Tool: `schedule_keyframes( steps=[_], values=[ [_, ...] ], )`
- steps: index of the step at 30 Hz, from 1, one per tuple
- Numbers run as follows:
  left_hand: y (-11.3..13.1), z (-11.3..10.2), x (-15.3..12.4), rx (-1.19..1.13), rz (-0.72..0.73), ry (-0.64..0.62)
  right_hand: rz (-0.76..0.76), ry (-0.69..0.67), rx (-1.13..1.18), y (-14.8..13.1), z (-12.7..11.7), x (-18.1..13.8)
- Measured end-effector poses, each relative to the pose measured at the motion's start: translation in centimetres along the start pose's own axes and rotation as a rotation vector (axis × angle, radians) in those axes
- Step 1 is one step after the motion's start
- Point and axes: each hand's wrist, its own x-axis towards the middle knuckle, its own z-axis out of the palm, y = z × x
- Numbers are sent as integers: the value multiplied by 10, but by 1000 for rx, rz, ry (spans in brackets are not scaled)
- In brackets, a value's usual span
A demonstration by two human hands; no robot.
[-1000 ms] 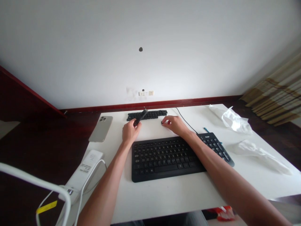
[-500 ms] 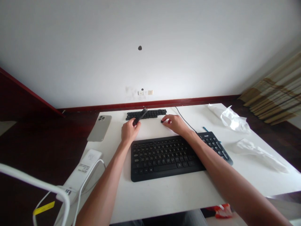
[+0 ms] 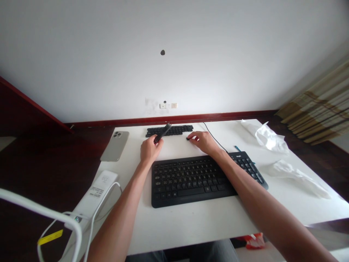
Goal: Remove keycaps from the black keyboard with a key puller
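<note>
My left hand [image 3: 150,148] is closed around a slim black tool [image 3: 163,133], which points up and away to the right; its tip is too small to make out clearly. Beyond that tip lie rows of loose black keycaps [image 3: 178,130], packed together near the table's far edge. Thumb and fingers of my right hand [image 3: 202,141] pinch a small black keycap [image 3: 188,138] at the tabletop, just right of the rows. A black keyboard [image 3: 191,182] lies nearer to me, partly covered by my right forearm.
On the white table [image 3: 174,225], a phone [image 3: 116,146] and a white power strip [image 3: 92,196] with cables are at the left. Crumpled white plastic bags [image 3: 268,138] lie at the right. A thin blue-green stick [image 3: 237,148] shows behind the keyboard, whose cable [image 3: 215,137] runs backward.
Both hands keep their grips and stay nearly in place. The whole view has shifted slightly, with the table a little higher in the picture.
</note>
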Motion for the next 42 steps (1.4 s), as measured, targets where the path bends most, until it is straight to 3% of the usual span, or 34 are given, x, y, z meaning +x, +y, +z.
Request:
schedule_keyframes(
  steps=[8,25,42],
  values=[
    [1,-2,0,24,4,-16,-59,84,-24,-1,2,-1],
    [2,-2,-1,45,-16,-29,-82,55,-76,2,5,0],
    [2,-1,0,19,8,-9,-2,16,-118,-3,8,5]
  ],
)
